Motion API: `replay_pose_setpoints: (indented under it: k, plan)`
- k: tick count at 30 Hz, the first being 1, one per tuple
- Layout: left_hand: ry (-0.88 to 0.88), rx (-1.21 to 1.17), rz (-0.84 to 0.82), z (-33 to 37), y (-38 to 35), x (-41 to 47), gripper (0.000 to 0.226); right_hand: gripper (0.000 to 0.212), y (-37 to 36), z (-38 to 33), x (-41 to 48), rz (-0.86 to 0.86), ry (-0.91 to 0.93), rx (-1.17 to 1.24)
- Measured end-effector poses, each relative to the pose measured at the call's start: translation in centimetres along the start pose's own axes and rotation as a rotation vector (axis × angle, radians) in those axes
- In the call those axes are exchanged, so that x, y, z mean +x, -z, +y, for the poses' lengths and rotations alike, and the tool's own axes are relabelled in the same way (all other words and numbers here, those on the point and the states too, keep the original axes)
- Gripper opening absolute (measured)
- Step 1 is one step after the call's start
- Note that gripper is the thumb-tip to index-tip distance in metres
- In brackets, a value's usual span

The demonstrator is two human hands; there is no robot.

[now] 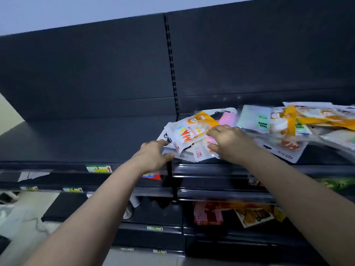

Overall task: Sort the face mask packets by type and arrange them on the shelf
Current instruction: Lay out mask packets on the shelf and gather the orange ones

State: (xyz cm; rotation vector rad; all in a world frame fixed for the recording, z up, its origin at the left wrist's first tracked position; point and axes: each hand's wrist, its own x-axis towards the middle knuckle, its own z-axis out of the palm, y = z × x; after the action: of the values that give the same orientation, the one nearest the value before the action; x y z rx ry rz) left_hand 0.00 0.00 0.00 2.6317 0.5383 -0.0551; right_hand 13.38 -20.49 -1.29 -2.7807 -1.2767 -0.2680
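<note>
Shelf [76, 139]: orange packet [189, 131] between left hand [153, 158], right hand [228, 141].

Both arms are stretched out forward; the left hand [155, 156] and right hand [228, 143] are curled, thumbs underneath, round the packet stack [188, 135].

- Dark metal shelf [76, 139], with a slotted upright [172, 70] behind it.
- Face mask packets [284, 144] lie overlapping in a loose heap on its right half.
- In the heap: an orange-and-white packet [189, 131], a pink packet [227, 120] and a pale green packet [253, 117].
</note>
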Motion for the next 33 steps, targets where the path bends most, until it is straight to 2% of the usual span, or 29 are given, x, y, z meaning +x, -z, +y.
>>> replay_pose_setpoints:
  k: [4,8,10,12,15,20,22,24,28,30,33]
  plan:
    - [-0.013,-0.032,0.024,-0.8,0.9,2.9,0.046,0.044,-0.6,-0.2,2.5,0.007,0.018,0.013]
    - [-0.11,-0.039,0.023,-1.0,1.2,5.9,0.046,0.039,-1.6,-0.2,5.2,-0.015,-0.063,0.017]
    - [-0.174,-0.026,-0.007,-1.1,1.1,7.7,0.05,0.039,-2.2,-0.1,6.7,-0.036,-0.103,0.001]
    - [-0.247,-0.003,-0.064,-0.9,0.6,9.6,0.063,0.045,-2.3,0.0,8.1,-0.05,-0.136,-0.013]
    - [-0.342,0.125,-0.157,-1.0,-0.1,12.2,0.087,0.046,-3.3,0.0,10.1,-0.066,-0.203,-0.036]
    - [-0.499,0.379,-0.224,-3.0,0.9,15.0,0.081,0.038,-4.3,0.5,10.9,0.002,-0.235,-0.029]
    - [-0.5,0.403,-0.266,-4.1,1.6,16.7,0.082,0.033,-4.7,0.3,11.6,0.02,-0.244,0.02]
    - [-0.473,0.331,-0.317,-3.9,1.7,17.3,0.092,0.032,-4.9,0.6,12.1,-0.014,-0.232,0.04]
    - [-0.452,0.384,-0.275,-2.7,0.8,17.2,0.112,0.031,-5.0,0.7,12.9,-0.036,-0.21,0.069]
    - [-0.451,0.433,-0.273,-2.6,0.6,17.3,0.109,0.033,-4.7,0.5,12.9,-0.067,-0.204,0.066]
    - [-0.457,0.481,-0.371,-3.4,1.4,18.1,0.093,0.03,-4.0,-0.5,12.1,-0.108,-0.15,0.013]
